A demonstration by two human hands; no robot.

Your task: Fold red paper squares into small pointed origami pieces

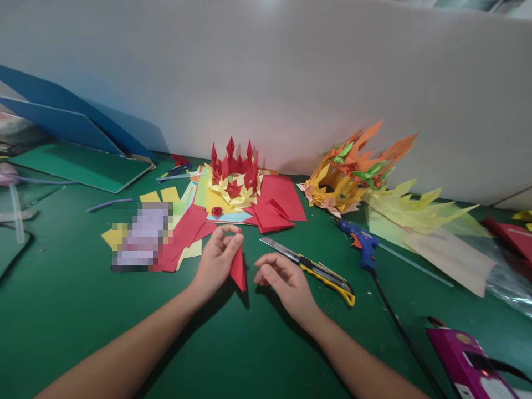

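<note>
One folded red paper piece (pixel 238 271) hung point-down from the left hand (pixel 218 252), pinched near its upper end between thumb and fingers, over the green tabletop (pixel 233 354). The right hand (pixel 291 285) held nothing that showed; its fingers were loosely curled, apart from the paper and to its right. With only one hand gripping, the folds could have sprung open if the pinch loosened, while too hard a squeeze might have creased them askew.

The nearest hazard was probably the yellow-handled utility knife (pixel 328 275), which lay just beyond the right hand with its blade bared. A careless forward reach could have brought knuckles against that edge. Farther right, the blue hot-glue gun (pixel 362 244) lay with its nozzle just beside the yellow paper crown (pixel 351 194); whether it was hot could not be told, but a warm tip might have dripped on the paper. Its black cord (pixel 400 333) ran near the right forearm (pixel 357 354), so a snag there could have dragged the gun. Beyond the left hand, the red paper crown (pixel 250 174) stood near loose red sheets (pixel 272 219), which a brushing hand might have scattered.
</note>
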